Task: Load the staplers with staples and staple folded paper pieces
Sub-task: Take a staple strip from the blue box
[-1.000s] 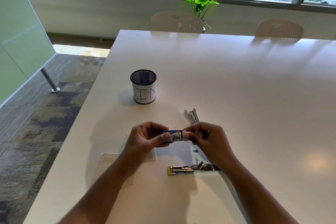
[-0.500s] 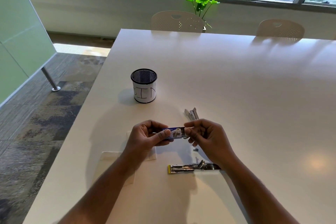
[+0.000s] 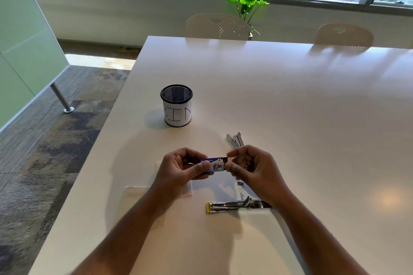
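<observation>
Together we hold a small blue staple box above the white surface, our left hand gripping its left end with thumb over the top and curled fingers behind, our right hand pinching its open right end between thumb and forefinger. White lettering runs along the box's blue face, too blurred for us to read, beside a small picture. Below our right wrist an opened stapler lies flat on the surface, its metal staple channel exposed and a yellow tip at its left end. A second, pale stapler lies just beyond our right hand, partly hidden by it. Folded white paper pieces lie under and beside our left forearm. A tiny dark bit rests on the surface under our right hand. Farther off stands a black mesh pen cup wrapped in white paper with hand-drawn letters, "I N" plainly legible. Two perforated chairs sit at the far edge, a green potted plant behind them, windows showing trees and buildings, patterned carpet on the floor to the left.
</observation>
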### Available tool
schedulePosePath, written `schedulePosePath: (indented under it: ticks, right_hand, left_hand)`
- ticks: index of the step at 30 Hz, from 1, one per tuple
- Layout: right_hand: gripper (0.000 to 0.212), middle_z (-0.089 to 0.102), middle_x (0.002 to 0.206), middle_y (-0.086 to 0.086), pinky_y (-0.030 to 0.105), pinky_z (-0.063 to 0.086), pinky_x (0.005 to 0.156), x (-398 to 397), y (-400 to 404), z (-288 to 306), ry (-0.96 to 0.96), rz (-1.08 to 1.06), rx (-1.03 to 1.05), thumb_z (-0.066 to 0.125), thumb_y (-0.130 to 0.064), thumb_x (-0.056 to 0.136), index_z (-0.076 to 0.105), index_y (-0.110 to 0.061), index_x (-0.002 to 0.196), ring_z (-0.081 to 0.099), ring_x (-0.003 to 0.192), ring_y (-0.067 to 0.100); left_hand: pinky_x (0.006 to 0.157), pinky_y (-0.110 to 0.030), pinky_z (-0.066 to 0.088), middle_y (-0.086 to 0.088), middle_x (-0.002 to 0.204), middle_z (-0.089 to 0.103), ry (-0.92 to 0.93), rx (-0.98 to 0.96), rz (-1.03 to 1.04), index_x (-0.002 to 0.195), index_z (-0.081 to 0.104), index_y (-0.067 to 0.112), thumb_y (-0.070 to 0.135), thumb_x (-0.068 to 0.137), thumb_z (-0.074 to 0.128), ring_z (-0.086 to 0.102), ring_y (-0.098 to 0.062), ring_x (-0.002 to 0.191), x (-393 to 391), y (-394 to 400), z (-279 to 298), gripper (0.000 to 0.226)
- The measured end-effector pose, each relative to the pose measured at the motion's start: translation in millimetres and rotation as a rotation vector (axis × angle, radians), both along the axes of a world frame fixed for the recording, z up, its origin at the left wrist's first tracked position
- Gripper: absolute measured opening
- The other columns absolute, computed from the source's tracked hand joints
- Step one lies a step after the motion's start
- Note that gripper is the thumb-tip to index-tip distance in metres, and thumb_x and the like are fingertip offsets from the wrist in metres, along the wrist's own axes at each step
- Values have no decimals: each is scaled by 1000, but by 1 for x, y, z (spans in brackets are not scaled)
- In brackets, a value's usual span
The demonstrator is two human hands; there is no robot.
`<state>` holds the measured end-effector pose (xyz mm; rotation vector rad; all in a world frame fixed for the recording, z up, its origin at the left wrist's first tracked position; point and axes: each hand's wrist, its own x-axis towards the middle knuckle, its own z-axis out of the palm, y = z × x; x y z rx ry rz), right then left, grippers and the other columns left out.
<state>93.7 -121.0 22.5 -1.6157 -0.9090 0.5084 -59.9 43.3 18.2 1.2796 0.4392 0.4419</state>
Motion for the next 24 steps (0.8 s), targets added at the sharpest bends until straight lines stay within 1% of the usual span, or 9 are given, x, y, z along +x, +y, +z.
schedulePosePath:
  ticks: [3, 5, 6, 8, 13, 14, 18, 20, 24]
  right_hand:
    - [30, 75, 81, 11, 40, 64, 65, 2, 1, 2, 88, 24, -3, 80, -24, 80, 70, -11, 105, 69, 67, 26]
    - [27, 76, 81, 9, 27, 61, 62, 3, 1, 3, 195, 31, 22, 75, -19, 82, 69, -5, 104, 70, 66, 17]
    - [24, 76, 80, 9, 25, 60, 61, 3, 1, 4, 242, 31, 35, 73, -16, 84, 68, -3, 104, 69, 65, 15]
    - [24, 76, 80, 10, 24, 59, 60, 3, 1, 4, 270, 31, 42, 72, -16, 84, 68, -2, 103, 69, 65, 15]
    - [29, 75, 78, 10, 26, 59, 61, 1, 3, 2, 179, 16, 23, 77, -24, 80, 69, -5, 101, 67, 64, 18]
    - [29, 74, 77, 11, 28, 60, 61, 1, 3, 2, 157, 2, 20, 77, -25, 80, 70, -6, 101, 67, 64, 19]
    - [24, 73, 76, 15, 44, 60, 62, -4, 4, 1, 17, -75, -3, 79, -27, 82, 71, -13, 99, 65, 62, 20]
    - [24, 73, 75, 12, 44, 59, 62, -6, 6, 1, -13, -94, -11, 78, -32, 81, 71, -15, 97, 64, 60, 17]
    - [29, 75, 74, 5, 38, 61, 61, -4, 5, 3, 59, -70, -5, 72, -37, 83, 70, -11, 98, 67, 60, 17]
  left_hand:
    - [76, -32, 64, -20, 101, 76, -3, 4, -8, 104, 67, -3, 11, 76, 80, 76, -37, 92, 0, 0, 0, 34]
    - [75, -32, 64, -19, 100, 76, -5, 0, -7, 105, 67, -3, 11, 75, 80, 76, -37, 92, 0, -1, 0, 35]
    - [75, -31, 64, -20, 100, 76, -7, -5, -5, 104, 67, -4, 12, 75, 80, 76, -37, 92, 0, -1, 0, 36]
    - [73, -30, 64, -20, 99, 76, -7, -10, 2, 103, 68, -3, 12, 75, 80, 76, -36, 91, 1, -2, 1, 35]
    - [73, -30, 63, -20, 98, 77, -10, -7, 3, 101, 69, -2, 12, 76, 80, 77, -35, 89, 0, -1, 2, 32]
    - [73, -30, 63, -20, 98, 77, -6, -4, 4, 101, 69, -2, 13, 75, 80, 76, -36, 89, 0, -1, 2, 32]
    - [74, -31, 64, -21, 99, 76, -7, -16, 2, 102, 69, 0, 16, 75, 82, 76, -38, 89, 0, 0, 1, 34]
    - [73, -31, 64, -21, 99, 76, -2, -21, -1, 102, 69, -1, 15, 76, 81, 76, -38, 89, 1, 0, 0, 33]
    - [73, -32, 64, -20, 100, 76, 8, -14, 4, 101, 70, 0, 18, 75, 82, 76, -38, 91, 1, 1, 0, 34]
